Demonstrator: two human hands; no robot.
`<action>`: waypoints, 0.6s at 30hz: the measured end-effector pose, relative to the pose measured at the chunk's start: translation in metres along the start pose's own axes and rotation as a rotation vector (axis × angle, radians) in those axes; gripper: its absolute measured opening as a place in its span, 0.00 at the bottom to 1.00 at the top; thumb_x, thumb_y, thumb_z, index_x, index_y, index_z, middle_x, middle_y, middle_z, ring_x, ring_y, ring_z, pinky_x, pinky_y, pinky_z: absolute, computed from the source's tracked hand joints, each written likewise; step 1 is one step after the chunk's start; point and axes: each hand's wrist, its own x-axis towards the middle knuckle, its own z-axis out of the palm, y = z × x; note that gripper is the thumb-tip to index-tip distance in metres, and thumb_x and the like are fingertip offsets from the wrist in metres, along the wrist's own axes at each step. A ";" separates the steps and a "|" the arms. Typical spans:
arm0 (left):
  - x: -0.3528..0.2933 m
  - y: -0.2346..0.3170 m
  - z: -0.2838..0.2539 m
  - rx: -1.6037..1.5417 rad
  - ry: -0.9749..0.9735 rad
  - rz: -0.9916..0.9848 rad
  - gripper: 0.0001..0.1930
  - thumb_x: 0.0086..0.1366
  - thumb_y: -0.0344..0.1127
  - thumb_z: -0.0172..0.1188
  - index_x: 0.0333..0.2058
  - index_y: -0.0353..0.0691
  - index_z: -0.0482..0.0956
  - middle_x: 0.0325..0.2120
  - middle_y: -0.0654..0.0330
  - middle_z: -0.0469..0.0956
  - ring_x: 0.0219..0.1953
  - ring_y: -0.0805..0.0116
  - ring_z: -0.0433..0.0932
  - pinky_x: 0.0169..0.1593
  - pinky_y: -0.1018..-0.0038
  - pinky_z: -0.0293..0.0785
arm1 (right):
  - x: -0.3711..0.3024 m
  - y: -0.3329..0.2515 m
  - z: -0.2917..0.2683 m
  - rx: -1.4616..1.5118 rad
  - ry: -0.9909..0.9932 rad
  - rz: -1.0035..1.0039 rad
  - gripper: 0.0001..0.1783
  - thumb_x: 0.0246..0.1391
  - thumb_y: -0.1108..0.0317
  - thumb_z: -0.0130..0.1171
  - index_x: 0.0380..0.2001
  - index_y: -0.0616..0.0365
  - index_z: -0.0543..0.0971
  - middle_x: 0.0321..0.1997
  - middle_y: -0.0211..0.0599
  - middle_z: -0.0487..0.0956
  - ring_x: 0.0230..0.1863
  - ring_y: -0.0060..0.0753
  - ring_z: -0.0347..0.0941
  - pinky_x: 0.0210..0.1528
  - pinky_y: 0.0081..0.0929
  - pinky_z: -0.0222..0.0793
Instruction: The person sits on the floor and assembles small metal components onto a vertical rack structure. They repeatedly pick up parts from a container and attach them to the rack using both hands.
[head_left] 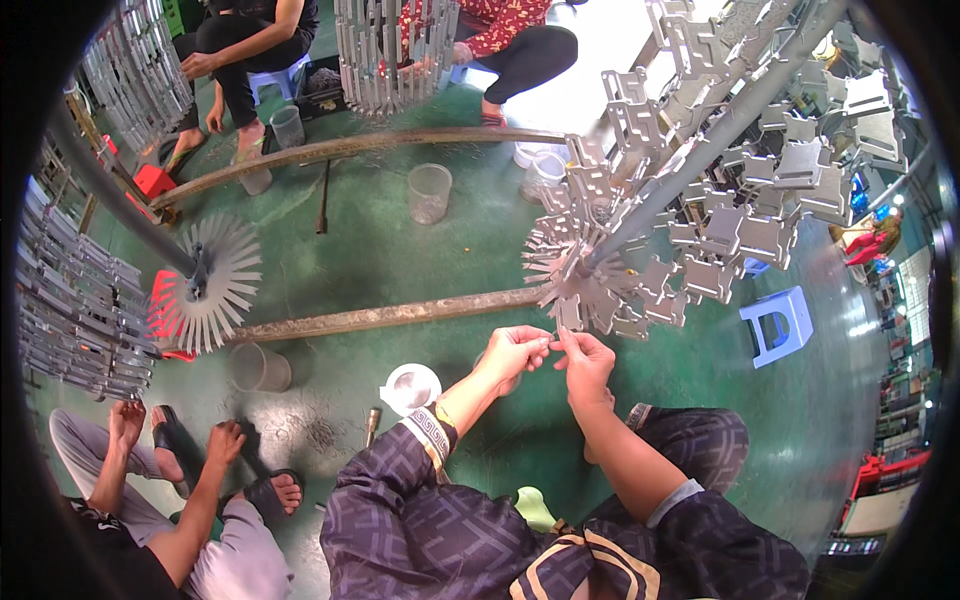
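Note:
My left hand (512,356) and my right hand (587,364) meet in front of me, thumbs and fingers pinched together. Whatever is between the fingertips is too small to make out. Just beyond them is the lower end of a hanging rack, a grey pole (690,150) ringed by thin radiating metal strips. Many notched silver metal plates (722,230) hang around it. One low plate (568,313) almost touches my right fingertips; whether it is in contact, I cannot tell. Left of my forearm, a white bowl (411,387) rests on the green floor.
A rusty bar (390,316) crosses just beyond my hands, with a second bar (380,143) farther off. Clear plastic tubs (429,194) stand around, and a socket-ended tool (373,425) lies near my left knee. A blue stool (780,326) is at right. Co-workers sit left and opposite.

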 end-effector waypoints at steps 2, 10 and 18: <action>-0.002 0.005 0.002 0.074 0.001 0.006 0.04 0.57 0.27 0.57 0.31 0.33 0.77 0.19 0.64 0.75 0.18 0.80 0.69 0.20 0.84 0.64 | 0.003 -0.003 0.000 0.015 -0.006 0.012 0.07 0.50 0.71 0.57 0.23 0.64 0.78 0.21 0.35 0.78 0.15 0.17 0.67 0.15 0.13 0.61; 0.000 0.010 0.000 0.055 0.001 0.003 0.04 0.57 0.27 0.56 0.30 0.34 0.77 0.18 0.64 0.75 0.17 0.82 0.69 0.18 0.87 0.63 | -0.004 -0.004 0.002 0.000 -0.049 0.009 0.07 0.51 0.71 0.57 0.22 0.63 0.77 0.20 0.34 0.78 0.14 0.17 0.66 0.15 0.14 0.61; -0.003 0.020 -0.004 0.115 -0.025 -0.025 0.03 0.55 0.26 0.56 0.28 0.34 0.77 0.17 0.63 0.74 0.15 0.81 0.68 0.17 0.86 0.62 | -0.008 0.001 -0.001 -0.077 -0.070 -0.038 0.09 0.51 0.69 0.57 0.21 0.63 0.76 0.19 0.32 0.77 0.13 0.16 0.66 0.15 0.14 0.62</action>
